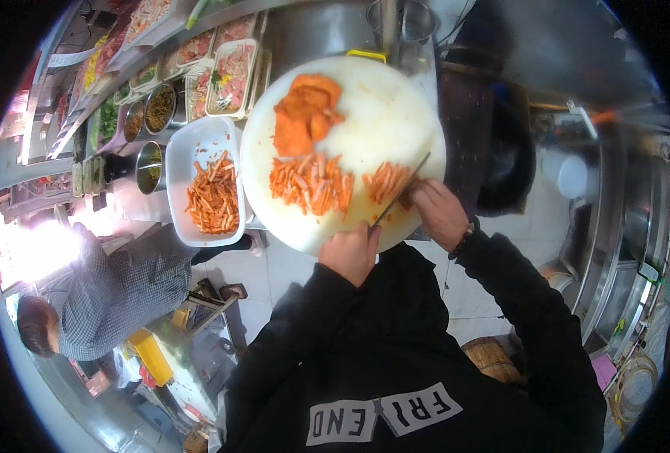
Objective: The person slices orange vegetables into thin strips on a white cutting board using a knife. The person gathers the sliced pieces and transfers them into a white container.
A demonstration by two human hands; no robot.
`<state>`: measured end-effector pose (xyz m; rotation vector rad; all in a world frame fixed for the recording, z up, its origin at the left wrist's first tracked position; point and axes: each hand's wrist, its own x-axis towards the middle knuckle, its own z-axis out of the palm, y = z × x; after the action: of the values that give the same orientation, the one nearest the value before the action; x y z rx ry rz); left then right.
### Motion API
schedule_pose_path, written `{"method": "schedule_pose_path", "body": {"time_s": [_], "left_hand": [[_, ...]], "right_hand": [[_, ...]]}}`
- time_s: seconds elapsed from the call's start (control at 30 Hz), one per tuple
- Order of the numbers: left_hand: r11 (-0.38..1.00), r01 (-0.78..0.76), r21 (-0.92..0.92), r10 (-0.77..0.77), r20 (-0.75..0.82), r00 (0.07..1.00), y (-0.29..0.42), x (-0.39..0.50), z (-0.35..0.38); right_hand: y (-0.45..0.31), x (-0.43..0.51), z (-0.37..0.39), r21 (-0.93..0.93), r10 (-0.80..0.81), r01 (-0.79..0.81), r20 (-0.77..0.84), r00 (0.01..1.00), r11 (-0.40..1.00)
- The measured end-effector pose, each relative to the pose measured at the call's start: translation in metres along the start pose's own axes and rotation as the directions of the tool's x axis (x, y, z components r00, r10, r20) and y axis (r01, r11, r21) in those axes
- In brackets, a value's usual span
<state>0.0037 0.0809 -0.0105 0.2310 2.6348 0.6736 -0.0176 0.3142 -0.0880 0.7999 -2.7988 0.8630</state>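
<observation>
My left hand (347,255) grips the handle of a knife (398,193) near the front edge of a round white cutting board (391,107). The blade slants up to the right. Fingers of my right hand (439,212) are bent over a small orange-red piece of food (406,200) just right of the blade, mostly hidden by the hand. Left of the blade lies a small bunch of cut strips (386,181). A bigger heap of orange-coated strips (313,184) sits farther left, below a few uncut orange slabs (305,116), possibly meat.
A white plastic tub (175,181) holding similar strips stands against the board's left side. Beyond it are metal pots (160,107) and clear trays of food (232,76). A person in a checked top (125,289) is at the left. A dark wok-like vessel (507,147) is at right.
</observation>
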Motion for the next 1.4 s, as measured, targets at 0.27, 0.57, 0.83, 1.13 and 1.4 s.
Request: {"method": "schedule_pose_path", "body": {"time_s": [0.27,0.57,0.83,1.13,1.4], "left_hand": [[1.000,-0.003,0.007,0.002,0.018,1.000,0.005,-0.005,0.000],[0.999,-0.040,-0.010,0.040,0.028,0.999,0.006,-0.015,-0.021],[0.986,-0.027,-0.163,0.019,-0.052,0.998,-0.011,-0.003,0.011],[0.999,-0.029,-0.019,0.030,0.043,0.999,0.002,-0.016,-0.013],[0.997,-0.001,-0.081,0.006,0.055,0.998,-0.006,-0.006,0.004]], "right_hand": [[0.006,-0.005,0.002,0.062,-0.041,0.044,-0.049,0.998,0.997],[0.013,-0.013,0.010,0.019,-0.084,0.087,-0.105,0.991,0.996],[0.002,-0.009,0.001,-0.064,-0.063,0.056,-0.117,0.991,0.996],[0.004,-0.013,0.007,-0.037,-0.031,0.024,-0.179,0.983,0.999],[0.006,-0.013,-0.002,0.021,0.010,-0.008,-0.091,0.996,1.000]]}}
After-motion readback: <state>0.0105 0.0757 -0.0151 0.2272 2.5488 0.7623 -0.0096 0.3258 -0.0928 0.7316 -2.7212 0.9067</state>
